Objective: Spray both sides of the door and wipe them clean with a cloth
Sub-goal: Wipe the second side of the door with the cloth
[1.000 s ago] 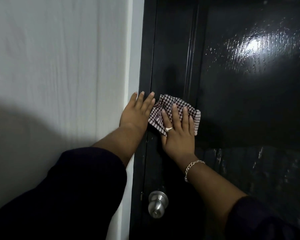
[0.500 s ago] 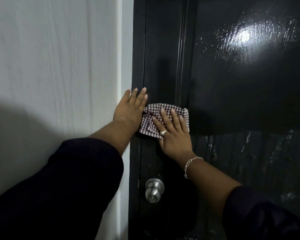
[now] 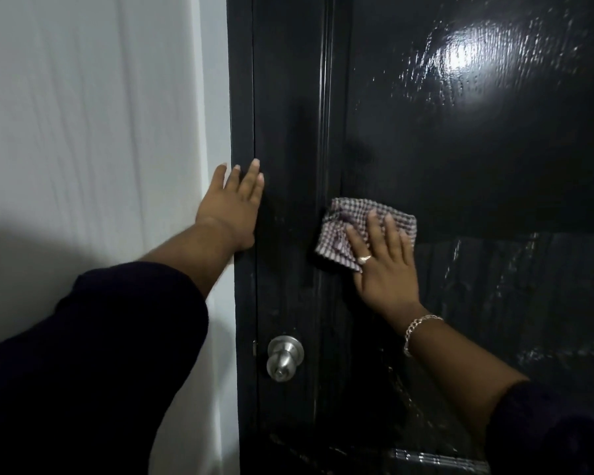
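Door [image 3: 460, 149], glossy black and rigid, fills the frame from 12 to 4 o'clock; we judge its wet face slippery, best steadied at the latch edge, where our left hand [image 3: 232, 209] presses with straight fingers. Right hand [image 3: 384, 265], fingers flat and slightly spread, presses the soft checked cloth [image 3: 350, 224] near centre, at 1 o'clock from the knob [image 3: 284, 358]. We cannot see the door's far side or any spray bottle.

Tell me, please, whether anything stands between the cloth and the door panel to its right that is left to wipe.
Nothing visible does. The right hand presses the checked cloth flat on the door, and the glossy panel rightward is bare.
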